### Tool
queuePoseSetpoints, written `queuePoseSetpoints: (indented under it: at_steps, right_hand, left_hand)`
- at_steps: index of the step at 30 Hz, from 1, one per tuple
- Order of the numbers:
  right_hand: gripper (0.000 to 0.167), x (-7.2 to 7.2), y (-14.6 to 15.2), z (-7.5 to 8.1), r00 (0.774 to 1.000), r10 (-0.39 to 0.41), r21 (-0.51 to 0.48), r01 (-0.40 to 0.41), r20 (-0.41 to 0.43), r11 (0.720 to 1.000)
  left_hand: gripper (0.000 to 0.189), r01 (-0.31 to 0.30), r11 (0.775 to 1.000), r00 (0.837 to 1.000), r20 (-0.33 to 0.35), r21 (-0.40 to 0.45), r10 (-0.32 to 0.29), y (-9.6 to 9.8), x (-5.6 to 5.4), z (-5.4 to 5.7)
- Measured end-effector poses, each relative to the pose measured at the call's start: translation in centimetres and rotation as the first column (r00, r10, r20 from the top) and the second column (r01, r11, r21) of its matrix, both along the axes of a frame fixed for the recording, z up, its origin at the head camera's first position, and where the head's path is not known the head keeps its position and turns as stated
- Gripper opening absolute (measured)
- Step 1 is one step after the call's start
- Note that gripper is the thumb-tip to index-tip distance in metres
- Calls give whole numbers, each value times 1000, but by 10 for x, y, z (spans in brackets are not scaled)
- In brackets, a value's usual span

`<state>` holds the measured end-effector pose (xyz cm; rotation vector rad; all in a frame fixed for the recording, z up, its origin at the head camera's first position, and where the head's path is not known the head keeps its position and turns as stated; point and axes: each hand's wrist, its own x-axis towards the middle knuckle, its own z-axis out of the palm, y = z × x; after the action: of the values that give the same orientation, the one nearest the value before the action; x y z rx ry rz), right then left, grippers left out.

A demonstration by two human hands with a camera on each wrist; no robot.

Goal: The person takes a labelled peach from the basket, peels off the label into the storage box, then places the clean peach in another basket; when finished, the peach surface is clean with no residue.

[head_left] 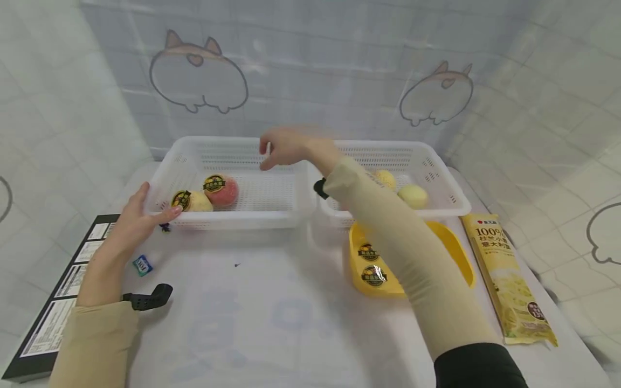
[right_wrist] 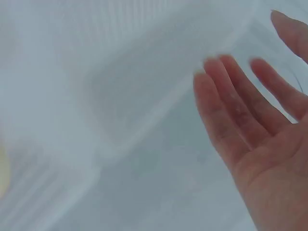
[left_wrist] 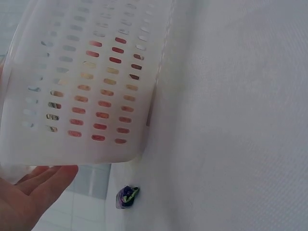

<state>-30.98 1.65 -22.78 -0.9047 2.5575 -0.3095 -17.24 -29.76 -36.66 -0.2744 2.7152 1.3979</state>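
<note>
My left hand (head_left: 135, 223) grips the front left corner of the left white basket (head_left: 252, 215), its thumb over the front rim and its fingers along the outer side. In that basket lie a red round fruit (head_left: 224, 191) with a black-and-gold label and a pale yellow one (head_left: 199, 202). More red and yellow shows through the slots in the left wrist view. My right hand (head_left: 287, 147) hovers over the right end of the same basket, holding nothing. Its fingers spread loosely apart in the right wrist view, where the baskets are blurred.
The right white basket (head_left: 448, 202) holds yellow round fruits (head_left: 413, 196), partly behind my right sleeve. In front of it sits a yellow container (head_left: 361, 275) with labels, beside a pasta packet (head_left: 509, 280). A small blue packet (head_left: 143, 265) and a black-edged printed board (head_left: 53, 318) lie at left.
</note>
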Motion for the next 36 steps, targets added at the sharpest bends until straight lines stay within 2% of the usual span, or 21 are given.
queuePoseSetpoints:
  at_steps: [4, 8, 12, 14, 16, 23, 28, 32, 36]
  right_hand:
    - [64, 1, -57, -28, 998, 28, 23, -29, 57, 999]
    - [84, 7, -95, -49, 992, 38, 123, -53, 122, 991]
    - [95, 14, -110, -56, 993, 18, 309, -54, 118, 950]
    - [90, 16, -112, -56, 995, 10, 379, -48, 100, 924]
    - [86, 18, -112, -55, 996, -11, 409, -27, 91, 912]
    - [77, 15, -106, -58, 997, 8, 442, -42, 78, 896]
    - [81, 10, -98, -68, 990, -27, 419, -33, 137, 908]
    - [85, 4, -94, -71, 987, -4, 413, -64, 160, 908]
    - [84, 1, -84, -60, 966, 17, 304, -98, 257, 948]
  left_hand:
    - [105, -1, 1000, 1000, -6, 2, 1, 3, 1, -4]
    - [106, -10, 1000, 1000, -17, 3, 11, 5, 3, -5]
    - [107, -11, 1000, 1000, -18, 4, 11, 10, 5, -5]
    - [107, -8, 1000, 1000, -23, 7, 8, 12, 6, -4]
    - [107, -8, 1000, 999, -32, 7, 8, 12, 7, -3]
    - [108, -12, 1000, 999, -48, 23, 13, 12, 8, -3]
    - [108, -5, 999, 999, -42, 40, 7, 17, 6, -7]
    - [108, 2, 1000, 999, -38, 24, -1, 16, 8, -4]
    - [107, 6, 1000, 999, -35, 3, -6, 8, 10, 3]
